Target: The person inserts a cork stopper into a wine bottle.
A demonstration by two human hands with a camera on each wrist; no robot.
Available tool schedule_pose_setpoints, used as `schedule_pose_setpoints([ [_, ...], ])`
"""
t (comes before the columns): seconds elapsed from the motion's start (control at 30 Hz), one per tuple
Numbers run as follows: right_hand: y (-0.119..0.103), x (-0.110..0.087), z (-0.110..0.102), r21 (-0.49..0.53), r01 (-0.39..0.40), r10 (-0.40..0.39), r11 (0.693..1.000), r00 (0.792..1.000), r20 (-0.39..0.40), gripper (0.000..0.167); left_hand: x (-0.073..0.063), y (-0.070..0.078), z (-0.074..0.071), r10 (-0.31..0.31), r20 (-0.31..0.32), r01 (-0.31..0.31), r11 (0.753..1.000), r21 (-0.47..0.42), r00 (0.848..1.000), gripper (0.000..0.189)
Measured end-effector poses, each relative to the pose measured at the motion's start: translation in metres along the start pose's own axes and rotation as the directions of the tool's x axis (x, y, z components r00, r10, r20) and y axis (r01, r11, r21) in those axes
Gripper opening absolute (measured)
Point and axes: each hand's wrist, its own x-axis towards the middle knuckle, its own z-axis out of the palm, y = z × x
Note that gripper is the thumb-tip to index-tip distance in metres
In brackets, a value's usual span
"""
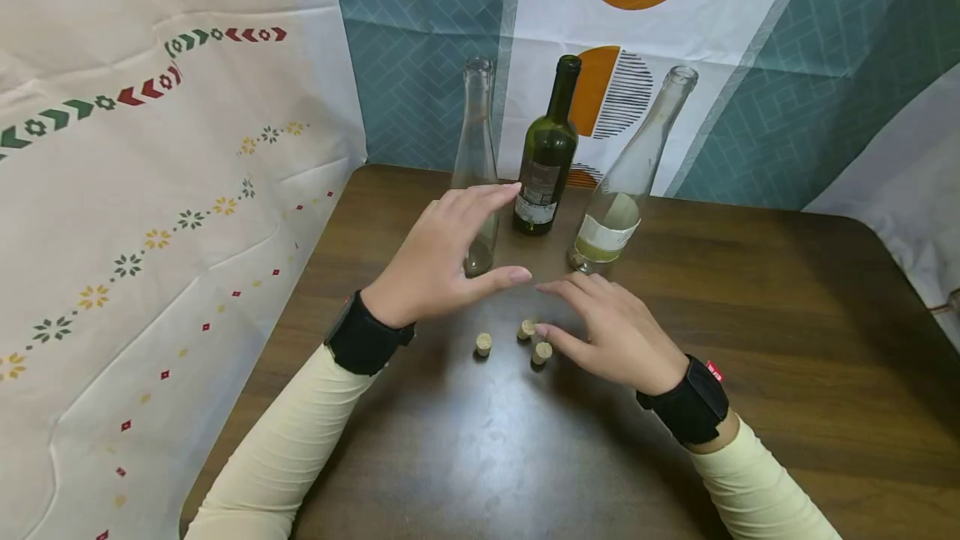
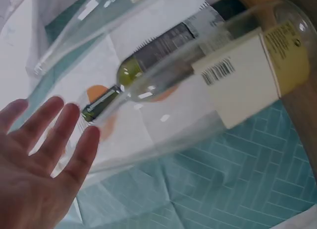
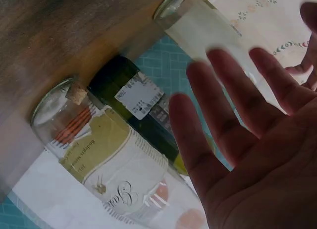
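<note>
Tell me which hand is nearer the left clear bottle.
Left: the left hand is in front of that clear bottle, partly hiding it; the right hand is farther, to its right.

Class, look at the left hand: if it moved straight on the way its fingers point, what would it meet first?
In the head view, the left hand would probably meet the green bottle, though depth is unclear and it might pass in front.

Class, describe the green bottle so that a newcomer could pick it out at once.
Look to the far side of the brown table. Between the left clear bottle and the right clear bottle stands the green bottle. Unlike both neighbours, its glass is dark green.
</note>
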Motion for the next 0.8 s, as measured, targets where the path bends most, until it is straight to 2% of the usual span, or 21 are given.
schedule_pose_setpoints([
  [0.13, -0.001, -0.001, 0.004, -0.003, 0.010, -0.010, 1.000, 0.999, 0.032, 0.046, 0.000, -0.010, -0.001, -0.025, -0.077, 0.023, 1.000, -0.015, 0.997, 0.088],
  [0.27, -0.002, -0.001, 0.008, 0.000, 0.044, -0.044, 0.999, 0.998, 0.055, 0.038, 0.001, -0.018, -0.004, -0.059, -0.107, 0.057, 0.998, -0.029, 0.992, 0.086],
  [0.53, -0.002, -0.001, 0.015, -0.006, 0.071, -0.070, 0.997, 0.994, 0.088, 0.030, 0.003, -0.031, -0.004, -0.087, -0.187, 0.074, 0.995, -0.072, 0.978, 0.082],
  [0.67, -0.003, -0.001, 0.018, -0.005, 0.077, -0.076, 0.997, 0.991, 0.114, 0.027, 0.003, -0.038, 0.000, -0.164, -0.190, 0.148, 0.984, -0.095, 0.968, 0.087],
  [0.8, -0.003, 0.000, 0.021, -0.004, 0.090, -0.089, 0.996, 0.988, 0.127, 0.024, 0.002, -0.047, 0.004, -0.273, -0.132, 0.253, 0.956, -0.149, 0.953, 0.096],
])
